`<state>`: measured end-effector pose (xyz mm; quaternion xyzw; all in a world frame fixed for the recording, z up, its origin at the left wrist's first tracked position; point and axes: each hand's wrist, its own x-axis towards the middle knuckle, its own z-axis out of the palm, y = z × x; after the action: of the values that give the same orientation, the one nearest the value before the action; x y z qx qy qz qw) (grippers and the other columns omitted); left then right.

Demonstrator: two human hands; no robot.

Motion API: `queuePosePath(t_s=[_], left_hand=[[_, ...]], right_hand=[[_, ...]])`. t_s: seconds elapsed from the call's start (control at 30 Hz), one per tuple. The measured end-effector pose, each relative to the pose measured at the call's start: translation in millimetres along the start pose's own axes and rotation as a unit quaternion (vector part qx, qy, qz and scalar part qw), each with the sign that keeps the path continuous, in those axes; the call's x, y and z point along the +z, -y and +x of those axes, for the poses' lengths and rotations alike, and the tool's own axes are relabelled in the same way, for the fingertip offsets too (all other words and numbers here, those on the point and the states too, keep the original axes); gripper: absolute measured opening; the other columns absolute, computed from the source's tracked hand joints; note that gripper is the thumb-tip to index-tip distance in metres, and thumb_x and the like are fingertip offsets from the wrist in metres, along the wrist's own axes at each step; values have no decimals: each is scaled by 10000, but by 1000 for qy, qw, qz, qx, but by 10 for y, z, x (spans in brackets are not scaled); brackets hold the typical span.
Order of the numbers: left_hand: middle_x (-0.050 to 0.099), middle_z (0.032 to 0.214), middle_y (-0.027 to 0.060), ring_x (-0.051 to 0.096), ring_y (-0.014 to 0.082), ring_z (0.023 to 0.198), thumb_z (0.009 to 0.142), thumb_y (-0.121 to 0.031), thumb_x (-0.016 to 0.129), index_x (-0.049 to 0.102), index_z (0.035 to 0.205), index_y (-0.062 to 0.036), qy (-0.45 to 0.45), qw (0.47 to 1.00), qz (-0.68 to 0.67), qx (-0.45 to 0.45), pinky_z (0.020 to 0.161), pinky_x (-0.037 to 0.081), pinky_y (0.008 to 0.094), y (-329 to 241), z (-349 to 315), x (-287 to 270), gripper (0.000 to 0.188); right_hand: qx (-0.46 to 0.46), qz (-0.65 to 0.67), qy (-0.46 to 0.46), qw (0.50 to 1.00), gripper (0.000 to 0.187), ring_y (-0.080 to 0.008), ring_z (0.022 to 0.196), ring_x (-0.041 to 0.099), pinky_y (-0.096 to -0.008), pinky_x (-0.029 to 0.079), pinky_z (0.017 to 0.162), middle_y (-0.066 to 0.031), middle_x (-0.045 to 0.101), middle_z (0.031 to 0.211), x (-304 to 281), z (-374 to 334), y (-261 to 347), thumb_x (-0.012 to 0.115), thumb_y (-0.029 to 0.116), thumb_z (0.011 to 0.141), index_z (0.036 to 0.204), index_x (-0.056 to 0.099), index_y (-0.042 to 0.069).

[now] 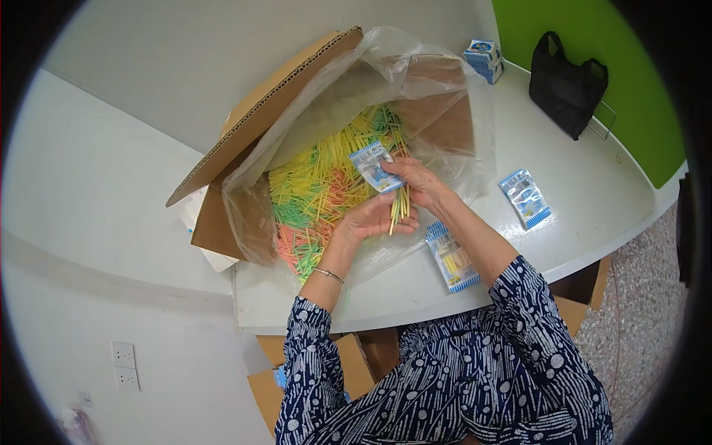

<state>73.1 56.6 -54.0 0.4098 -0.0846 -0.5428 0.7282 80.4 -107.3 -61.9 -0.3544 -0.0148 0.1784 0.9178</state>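
Over the near edge of the open carton, my right hand (417, 180) is closed on a small blue-and-white packet (368, 165), its thumb pressed on the front. A bundle of thin coloured sticks (400, 212), mostly yellow and green, pokes out below that hand. My left hand (367, 218), palm up, curls around the bundle from below; part of its grip is hidden behind the sticks and packet. Behind both hands lies a large heap of loose yellow, green and pink sticks (311, 176) in a clear plastic liner (434, 70) inside the cardboard carton (267, 111).
One blue-and-white packet (452, 259) lies beside my right forearm, another (525, 199) farther right on the white table (578, 215). A stack of small blue-and-white boxes (483, 61) and a black bag (567, 85) stand at the back. Cardboard boxes (356, 363) sit below the table edge.
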Motion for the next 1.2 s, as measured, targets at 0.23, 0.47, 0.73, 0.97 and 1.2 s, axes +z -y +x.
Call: queuePosePath(t_s=[0.23,0.47,0.73,0.97,1.2], left_hand=[[560,1123,258,572,403,1050,862,-271,627,448,1240,48,4,1000,-11,23,934,466,504,60,-8,2,527],[616,962,199,651,309,844,903,-120,569,510,1120,36,-171,982,71,45,729,576,355,95,153,169,274],[598,999,168,641,267,839,917,-94,539,490,1119,15,-225,968,-1,108,671,574,379,27,50,-92,234],[578,1060,115,586,259,958,947,-148,515,428,1177,-3,-348,880,-12,322,849,504,477,-190,100,111,285],[573,970,151,601,258,871,955,-220,512,434,1017,-38,-329,855,56,397,784,513,413,-469,-33,221,208]], right_hand=[[5,16,-30,999,186,-182,739,649,-312,550,649,-106,667,894,46,5,2,587,129,891,1001,609,-20],[11,-40,-25,999,175,-131,776,628,-266,524,689,-60,651,883,-50,23,-2,641,144,860,975,592,22],[-104,-187,-42,976,217,-93,782,613,-237,482,714,-52,666,922,-133,-145,169,661,136,833,1012,630,18],[-66,-213,-25,975,207,-82,746,602,-229,468,708,-37,668,870,-164,-284,73,667,147,825,978,650,8],[-75,-268,-6,961,193,-52,659,563,-216,433,594,-14,655,780,-100,-349,114,664,182,836,893,671,-3]])
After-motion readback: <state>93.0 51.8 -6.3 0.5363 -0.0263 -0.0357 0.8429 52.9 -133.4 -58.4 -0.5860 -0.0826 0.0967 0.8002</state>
